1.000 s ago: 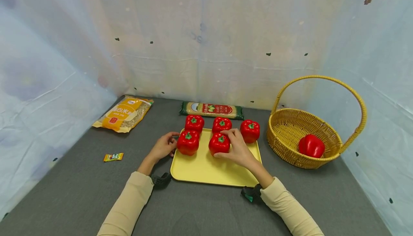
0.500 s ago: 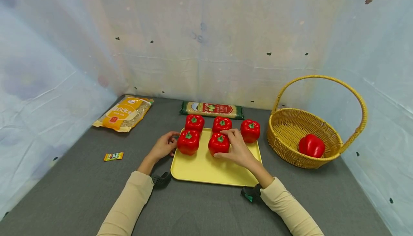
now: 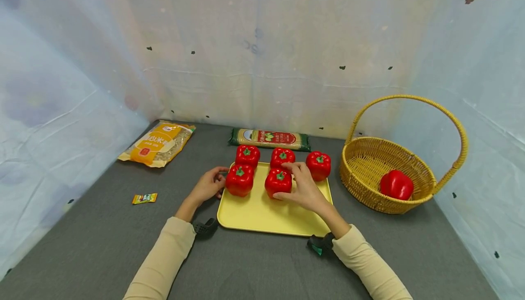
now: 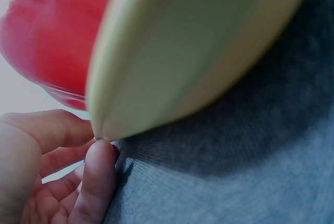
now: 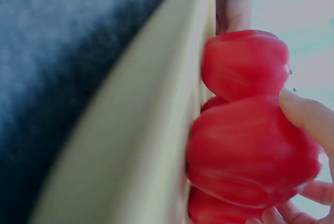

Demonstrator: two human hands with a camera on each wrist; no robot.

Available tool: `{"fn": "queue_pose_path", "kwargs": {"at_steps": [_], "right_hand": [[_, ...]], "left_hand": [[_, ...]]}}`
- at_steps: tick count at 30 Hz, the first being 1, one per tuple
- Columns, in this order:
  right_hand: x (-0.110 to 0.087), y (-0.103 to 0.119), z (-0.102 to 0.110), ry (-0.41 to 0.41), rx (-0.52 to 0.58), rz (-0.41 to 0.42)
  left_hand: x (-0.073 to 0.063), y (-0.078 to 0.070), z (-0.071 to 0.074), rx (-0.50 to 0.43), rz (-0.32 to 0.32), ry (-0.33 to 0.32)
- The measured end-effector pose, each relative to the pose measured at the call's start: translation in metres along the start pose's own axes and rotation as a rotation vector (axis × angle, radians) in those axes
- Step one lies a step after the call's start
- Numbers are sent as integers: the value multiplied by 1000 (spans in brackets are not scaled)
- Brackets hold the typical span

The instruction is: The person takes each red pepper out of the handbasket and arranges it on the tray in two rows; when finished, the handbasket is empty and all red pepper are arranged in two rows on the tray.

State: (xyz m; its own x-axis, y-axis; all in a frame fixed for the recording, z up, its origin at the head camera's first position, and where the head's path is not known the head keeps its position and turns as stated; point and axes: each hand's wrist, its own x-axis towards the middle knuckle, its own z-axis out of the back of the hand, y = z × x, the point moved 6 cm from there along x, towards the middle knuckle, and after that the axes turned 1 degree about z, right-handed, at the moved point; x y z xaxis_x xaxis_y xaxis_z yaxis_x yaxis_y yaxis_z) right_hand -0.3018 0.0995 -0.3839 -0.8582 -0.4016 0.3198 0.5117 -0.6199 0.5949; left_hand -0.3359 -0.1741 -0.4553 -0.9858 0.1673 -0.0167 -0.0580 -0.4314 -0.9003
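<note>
A yellow tray carries several red bell peppers with green stems. My right hand holds the front right bell pepper between thumb and fingers as it sits on the tray. In the right wrist view, the thumb lies on one side of that pepper, with fingers round the other. At the tray's left edge is my left hand, beside the front left bell pepper. The left wrist view has its thumb and forefinger pinching the tray's rim.
To the right stands a yellow wicker basket with a tall handle and one red bell pepper inside. Behind the tray lies a long green-ended packet. A yellow bag and a small sachet are on the left.
Almost nothing differs. The fingers of my right hand have shifted very slightly to the right at the pepper, while my left hand and the tray stay in place.
</note>
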Motion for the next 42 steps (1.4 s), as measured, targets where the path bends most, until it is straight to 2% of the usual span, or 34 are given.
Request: {"fn": "queue_pose_path", "kwargs": {"at_steps": [13,21,23,28,32,42], "right_hand": [[-1,2,30,36,39,36],[-8,-2,70,19,19,39],[-10,-5,82,5,25,40],[-16,-19,116,-4,28,-20],[-21,-34,141,-11,-23,-58],[-31,-72,184,57,-107,-139]], "left_hand": [[-1,-1,0,-4,-5,-1],[0,-1,-1,-4,-5,0],[0,-3,0,-6,-10,2],[-1,-4,2,-4,-28,-4],[-2,-6,3,-5,-38,-13],[1,-1,1,-10,-21,4]]}}
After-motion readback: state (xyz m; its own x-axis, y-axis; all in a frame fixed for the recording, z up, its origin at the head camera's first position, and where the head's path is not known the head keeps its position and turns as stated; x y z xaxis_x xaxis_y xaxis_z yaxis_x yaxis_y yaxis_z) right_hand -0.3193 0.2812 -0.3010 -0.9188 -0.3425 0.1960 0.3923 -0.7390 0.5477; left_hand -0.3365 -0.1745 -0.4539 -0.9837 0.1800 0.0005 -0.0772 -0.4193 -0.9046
